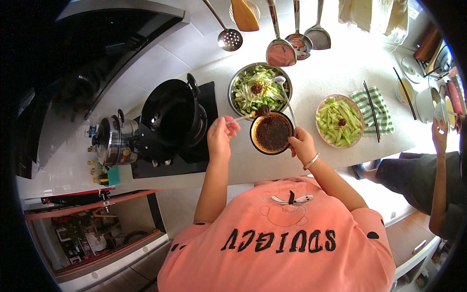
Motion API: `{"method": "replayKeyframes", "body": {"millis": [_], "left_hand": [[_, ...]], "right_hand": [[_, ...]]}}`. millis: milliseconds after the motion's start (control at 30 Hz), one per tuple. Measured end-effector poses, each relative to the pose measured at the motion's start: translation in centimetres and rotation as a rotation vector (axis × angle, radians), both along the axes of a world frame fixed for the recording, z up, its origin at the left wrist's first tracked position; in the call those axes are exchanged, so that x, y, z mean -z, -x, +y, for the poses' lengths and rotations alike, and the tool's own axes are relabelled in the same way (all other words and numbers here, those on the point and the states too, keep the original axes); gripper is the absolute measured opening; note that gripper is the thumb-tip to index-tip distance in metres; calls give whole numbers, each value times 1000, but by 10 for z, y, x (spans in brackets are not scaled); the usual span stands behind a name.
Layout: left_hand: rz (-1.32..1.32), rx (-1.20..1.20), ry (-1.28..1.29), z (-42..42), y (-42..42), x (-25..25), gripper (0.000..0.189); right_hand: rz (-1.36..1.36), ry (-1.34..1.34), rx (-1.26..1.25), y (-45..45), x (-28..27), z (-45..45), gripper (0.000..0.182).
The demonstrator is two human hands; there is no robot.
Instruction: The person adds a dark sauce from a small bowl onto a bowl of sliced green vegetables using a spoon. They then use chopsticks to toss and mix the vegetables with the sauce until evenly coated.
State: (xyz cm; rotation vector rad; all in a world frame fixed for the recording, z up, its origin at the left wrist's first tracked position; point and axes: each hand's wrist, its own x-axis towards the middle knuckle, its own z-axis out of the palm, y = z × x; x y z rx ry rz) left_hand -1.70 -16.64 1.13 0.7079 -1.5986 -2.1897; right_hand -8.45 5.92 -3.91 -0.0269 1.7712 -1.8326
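My left hand (pixel 221 137) grips the handle of a spoon (pixel 240 118), whose bowl carries dark sauce over the near edge of a steel bowl. That steel bowl (pixel 233 102) holds chopped green vegetables (pixel 244 85) with a dark dollop on pale shreds. With my right hand (pixel 302 145) I hold the rim of a dark-edged enamel bowl (pixel 255 143) of dark, oily sauce (pixel 272 133). A long-handled metal spoon (pixel 286 93) leans in the steel bowl, its handle reaching to my right hand. To the right, a plate (pixel 319 133) bears green vegetable strips with a dark dollop.
A black wok (pixel 168 113) and a lidded steel pot (pixel 127 135) stand at the left. Ladles and spatulas (pixel 281 53) hang above. Black chopsticks (pixel 372 111) lie on a checked cloth (pixel 386 118). At the far right, another person's hand (pixel 439 135) holds a small bowl (pixel 440 115).
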Motion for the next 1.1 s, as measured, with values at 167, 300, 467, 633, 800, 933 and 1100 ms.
{"method": "replayKeyframes", "body": {"millis": [167, 300, 467, 633, 800, 933, 1100], "left_hand": [[49, -14, 597, 0, 43, 0, 25], [225, 149, 1403, 6, 58, 3, 13], [273, 272, 1711, 10, 59, 3, 12], [113, -69, 860, 11, 55, 19, 15], [43, -344, -514, -14, 41, 44, 25], [68, -257, -556, 24, -15, 16, 22], [-121, -237, 172, 85, -103, -18, 14]], "right_hand": [[9, -39, -5, -7, 3, 6, 9], [-2, -49, 4, -13, 9, 13, 8], [-9, -59, 1, -16, 11, 24, 7], [-19, -24, -18, -16, 12, 30, 8], [10, 12, -50, -14, 8, 33, 8], [48, 5, -147, -13, 4, 36, 10], [0, 56, -280, -32, 2, 22, 9]]}}
